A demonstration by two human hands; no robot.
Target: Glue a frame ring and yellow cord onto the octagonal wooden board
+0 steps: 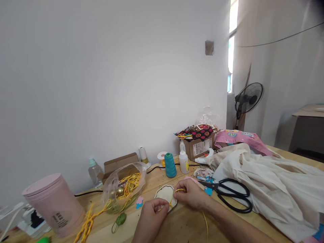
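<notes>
My left hand (158, 210) is closed in a pinch on a yellow cord at the lower edge of a small cream fabric piece with a dark scalloped outline (163, 194). To its right, my right hand (187, 193) pinches another stretch of the yellow cord (180, 190), which runs down across the piece to a small knot or loop between the hands. A loose tail of cord (205, 222) hangs below my right wrist. My fingers hide part of the piece. Black-handled scissors (234, 194) lie just right of my right hand.
Behind my hands stand a teal thread cone (170, 166) and a white glue bottle (183, 162). At left are a plastic bag (108, 189) of yellow cord and gold bells, green thread (120, 219) and a pink bin (57, 206). White cloth (273, 189) covers the right side.
</notes>
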